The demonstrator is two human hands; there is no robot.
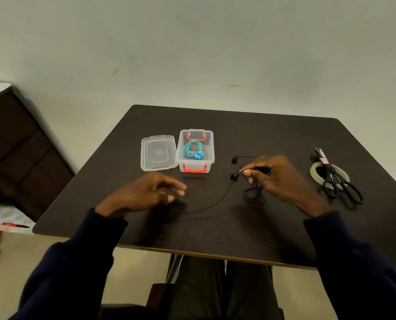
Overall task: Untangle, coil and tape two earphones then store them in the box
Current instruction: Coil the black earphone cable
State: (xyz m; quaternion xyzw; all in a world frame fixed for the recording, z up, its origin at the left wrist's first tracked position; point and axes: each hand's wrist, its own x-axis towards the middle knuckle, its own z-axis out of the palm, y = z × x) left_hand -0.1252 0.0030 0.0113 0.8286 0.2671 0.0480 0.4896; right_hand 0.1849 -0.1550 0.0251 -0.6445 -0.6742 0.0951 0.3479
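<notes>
Near the table (238,227) middle, the right hand (282,179) pinches the black earphone (234,177) by its cable just behind the 2 buds, with a tangled bunch beneath. The loose tail curves left toward the near edge, nearest the left hand (146,192), which hovers with fingers relaxed. 1 teal earphone (192,148) lies coiled in the box (212,148).

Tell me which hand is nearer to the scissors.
Right. The right hand is just left of the scissors, pinching the black earphone cable. The left hand is farther left, near the clear box.
</notes>
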